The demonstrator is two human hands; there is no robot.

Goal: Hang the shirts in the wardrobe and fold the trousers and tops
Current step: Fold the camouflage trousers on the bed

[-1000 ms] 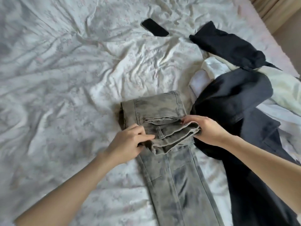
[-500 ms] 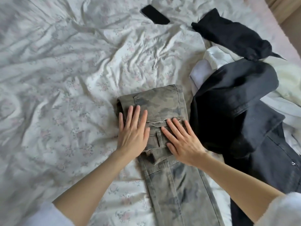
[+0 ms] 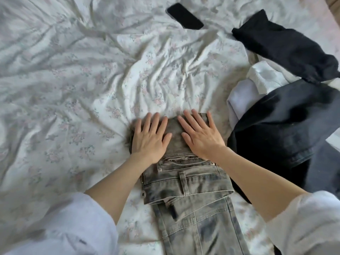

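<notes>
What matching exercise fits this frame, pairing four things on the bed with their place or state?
Things:
1. camouflage trousers
2. phone
3. dark jeans
4. black top

Place or state:
A. far right, crumpled, above white clothing
B. pressed flat under the left hand and the right hand
C. alone on the sheet, top centre
D. heaped right of the right hand

Pairs: 1-B, 2-C, 3-D, 4-A

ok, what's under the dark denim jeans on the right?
Under the dark denim jeans a white ribbed garment and a pale lilac one stick out at the upper left. How far they run underneath, or what else is there, is covered.
</notes>
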